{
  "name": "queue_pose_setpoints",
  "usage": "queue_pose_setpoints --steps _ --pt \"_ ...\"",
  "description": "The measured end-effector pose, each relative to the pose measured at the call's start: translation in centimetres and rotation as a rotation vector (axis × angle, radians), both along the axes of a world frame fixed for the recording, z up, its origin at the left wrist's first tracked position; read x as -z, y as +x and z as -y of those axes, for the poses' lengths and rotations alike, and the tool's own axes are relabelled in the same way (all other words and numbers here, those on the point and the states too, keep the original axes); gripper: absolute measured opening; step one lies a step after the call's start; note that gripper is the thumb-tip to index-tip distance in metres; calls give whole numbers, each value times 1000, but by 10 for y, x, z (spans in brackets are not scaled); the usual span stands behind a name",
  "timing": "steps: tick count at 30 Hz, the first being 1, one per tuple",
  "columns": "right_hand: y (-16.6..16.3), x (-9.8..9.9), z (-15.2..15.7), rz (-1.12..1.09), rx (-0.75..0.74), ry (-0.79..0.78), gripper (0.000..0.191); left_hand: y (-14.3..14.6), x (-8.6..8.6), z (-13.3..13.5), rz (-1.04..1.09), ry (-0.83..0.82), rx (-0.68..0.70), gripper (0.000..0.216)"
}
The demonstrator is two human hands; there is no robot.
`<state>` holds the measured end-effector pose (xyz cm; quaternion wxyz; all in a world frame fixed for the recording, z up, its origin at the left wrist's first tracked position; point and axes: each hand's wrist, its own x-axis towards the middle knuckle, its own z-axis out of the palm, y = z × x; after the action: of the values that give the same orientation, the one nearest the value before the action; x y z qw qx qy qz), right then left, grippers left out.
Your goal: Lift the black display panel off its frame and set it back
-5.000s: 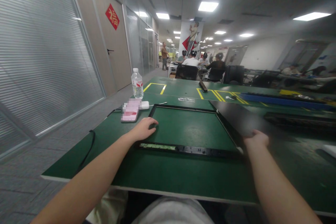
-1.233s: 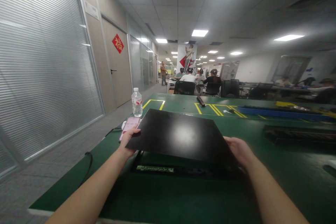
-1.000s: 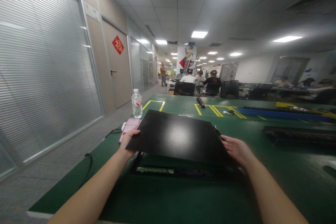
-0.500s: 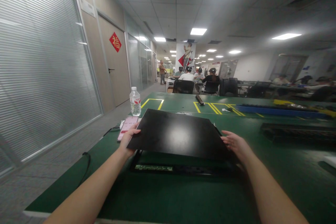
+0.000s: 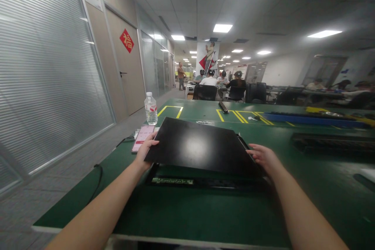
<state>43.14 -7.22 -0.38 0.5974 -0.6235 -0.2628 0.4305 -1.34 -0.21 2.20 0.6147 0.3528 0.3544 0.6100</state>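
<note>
A flat, glossy black panel [image 5: 193, 144], which looks like a display panel, is held tilted above the table. My left hand [image 5: 147, 149] is closed on its left edge, thumb on top. My right hand [image 5: 266, 158] is at the right edge, fingertips against it; its thumb is not clearly seen. Beneath the panel lies a black frame [image 5: 228, 184] on the green table, mostly hidden by the panel. A strip of green circuit board [image 5: 172, 181] shows along the frame's near side.
Beyond my left hand lie a phone [image 5: 143, 137] and an upright water bottle [image 5: 150, 109]. A small dark strip [image 5: 223, 107] rests near yellow tape marks. To the right are a long blue tray [image 5: 310, 119] and dark bars [image 5: 325, 144]. Several people sit at tables farther back.
The right fingers have drawn in closer to the panel's edge. The panel remains tilted over the frame, and the whole view has shifted slightly.
</note>
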Motion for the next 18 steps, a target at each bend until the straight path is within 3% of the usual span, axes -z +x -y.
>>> queue_pose_setpoints --steps 6,18 --pt "7 5 -3 -3 -37 -6 26 1 2 0 -41 34 7 56" --pt "7 8 -4 138 86 -37 20 5 3 5 -115 18 59 64"
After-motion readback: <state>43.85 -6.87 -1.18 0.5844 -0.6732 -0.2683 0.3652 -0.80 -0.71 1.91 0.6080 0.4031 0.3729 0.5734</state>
